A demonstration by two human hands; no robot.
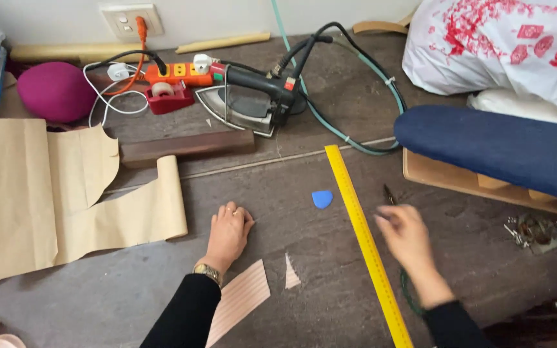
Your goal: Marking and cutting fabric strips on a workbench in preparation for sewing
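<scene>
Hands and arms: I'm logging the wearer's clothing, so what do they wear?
Both arms have long black sleeves. The left hand wears a ring on one finger and a gold-coloured wristwatch. The right hand is blurred; no jewellery can be made out.

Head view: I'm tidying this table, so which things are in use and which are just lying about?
In use: left hand flat on table; blurred right hand reaching by scissors; yellow ruler; striped fabric pieces.

Lying about: iron, tape dispenser, brown paper, blue chalk.
</scene>
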